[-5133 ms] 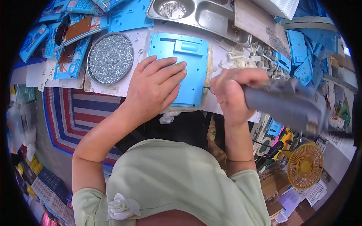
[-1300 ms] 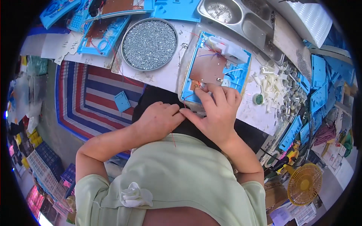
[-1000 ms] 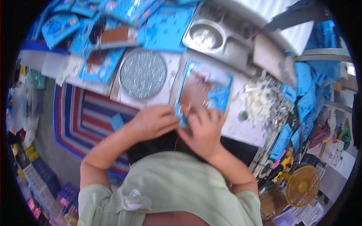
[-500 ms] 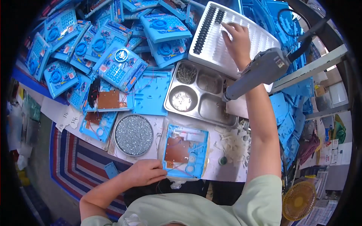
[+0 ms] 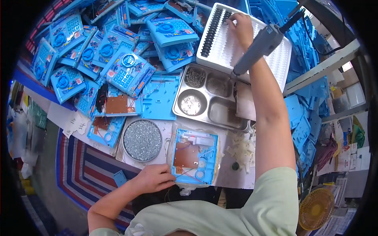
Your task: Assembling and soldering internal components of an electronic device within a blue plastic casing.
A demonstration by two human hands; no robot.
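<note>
My left hand (image 5: 155, 178) is closed at the near left corner of an open blue plastic casing (image 5: 214, 157), fingers bent against its edge. Inside the casing lie a brown circuit board (image 5: 186, 156), a white part and thin red wires. Far forward, my right hand (image 5: 241, 28) reaches into a white ridged tray (image 5: 256, 23). Its thumb and forefinger pinch at the end of a short row of small black parts (image 5: 226, 16). Beside it runs a longer row of the same black parts (image 5: 211, 33). A grey electric screwdriver (image 5: 258, 49) hangs over my right forearm.
A metal tray (image 5: 206, 103) with compartments holds small metal pieces. Left of the casing stands a round dish of screws (image 5: 142, 140). Finished-looking blue toy casings (image 5: 128, 72) pile up at the far left. Cream plastic bits (image 5: 242, 151) lie at right, near a yellow fan (image 5: 316, 208).
My right hand has moved slightly forward and left to the black parts in the tray. The screwdriver has swung a little left. My left hand stays at the casing's corner.
</note>
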